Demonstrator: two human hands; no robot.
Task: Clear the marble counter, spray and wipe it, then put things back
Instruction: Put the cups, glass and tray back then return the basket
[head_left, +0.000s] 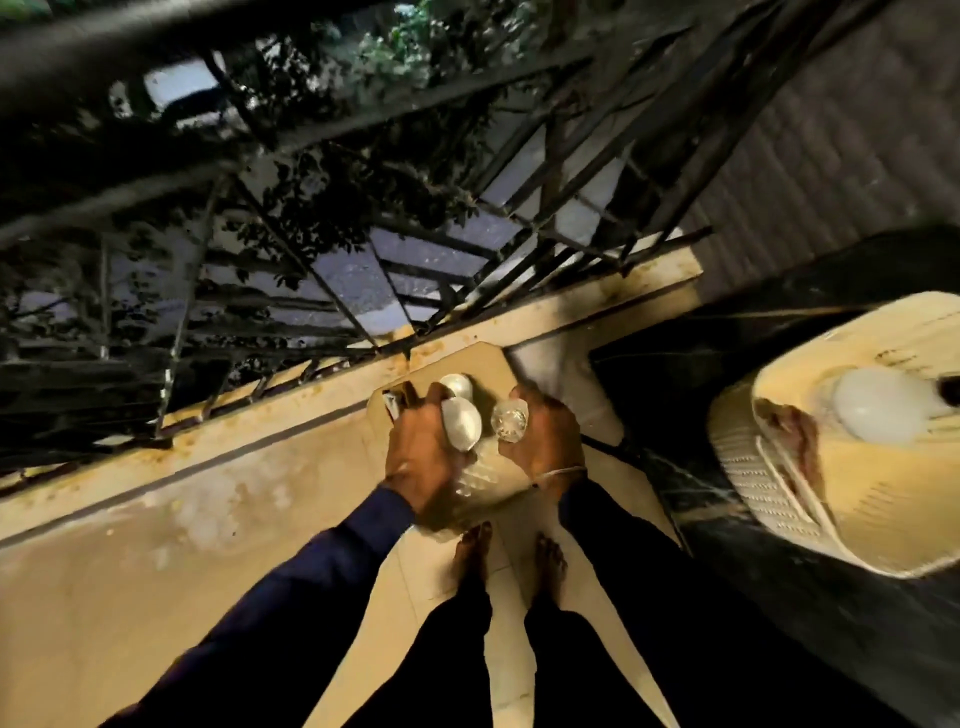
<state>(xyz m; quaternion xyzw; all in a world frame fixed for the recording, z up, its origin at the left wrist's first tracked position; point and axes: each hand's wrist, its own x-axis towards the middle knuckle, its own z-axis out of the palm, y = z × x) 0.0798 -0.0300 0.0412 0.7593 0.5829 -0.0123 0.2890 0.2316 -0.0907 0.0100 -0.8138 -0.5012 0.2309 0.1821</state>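
Observation:
A brown cardboard sheet (488, 364) is held out in front of me, above the floor. My left hand (421, 457) is at its left side, fingers curled round a white bulb (461, 423). A second white bulb (456, 387) lies just beyond it on the cardboard. At the sheet's right side, my right hand (548, 436) grips a clear glass bulb (510, 422). What supports the cardboard from below is hidden. The black marble counter (675, 415) runs along my right.
A white ribbed appliance (769, 488) with a white bulb (878, 410) on top stands on the counter. A pale ledge (260, 415) with a black metal grille (415, 249) above it runs across in front. My bare feet (470, 561) stand on pale floor tiles.

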